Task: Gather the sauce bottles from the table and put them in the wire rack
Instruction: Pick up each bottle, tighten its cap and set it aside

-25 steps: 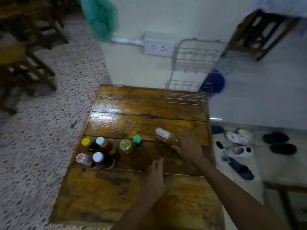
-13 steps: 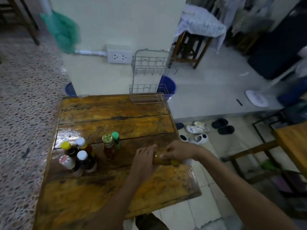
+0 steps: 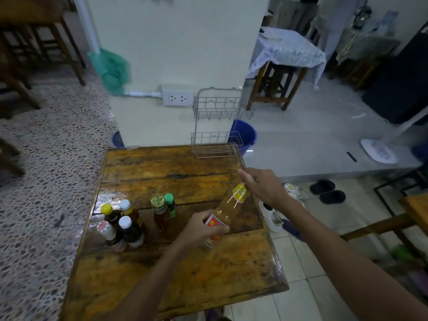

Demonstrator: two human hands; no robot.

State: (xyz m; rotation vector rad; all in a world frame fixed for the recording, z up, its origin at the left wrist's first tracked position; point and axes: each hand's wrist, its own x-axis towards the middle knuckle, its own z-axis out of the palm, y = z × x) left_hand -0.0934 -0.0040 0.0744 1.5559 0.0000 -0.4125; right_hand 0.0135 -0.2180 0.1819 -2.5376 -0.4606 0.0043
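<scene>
My left hand [image 3: 201, 229] grips the lower body of an amber sauce bottle [image 3: 228, 210] with a red label and yellow neck wrap, tilted up to the right above the wooden table [image 3: 162, 269]. My right hand [image 3: 264, 186] hovers just right of the bottle's neck, fingers loosely spread, holding nothing. Several other sauce bottles stand at the table's left: a cluster [image 3: 120, 224] with yellow, white and red-striped caps, plus a gold-lidded jar [image 3: 159, 210] and a green-capped bottle [image 3: 170, 203]. The two-tier wire rack [image 3: 216, 126] stands at the table's far right corner against the wall.
A blue bucket [image 3: 246, 135] sits behind the rack on the floor. Shoes and sandals [image 3: 326, 191] lie on the tiles right of the table. A wall socket [image 3: 177, 98] is left of the rack. Wooden stools stand at the far left and right.
The bottle lay on the table under my right hand, then both hands took it. Now my left hand alone holds it raised and tilted; my right hand has let go.
</scene>
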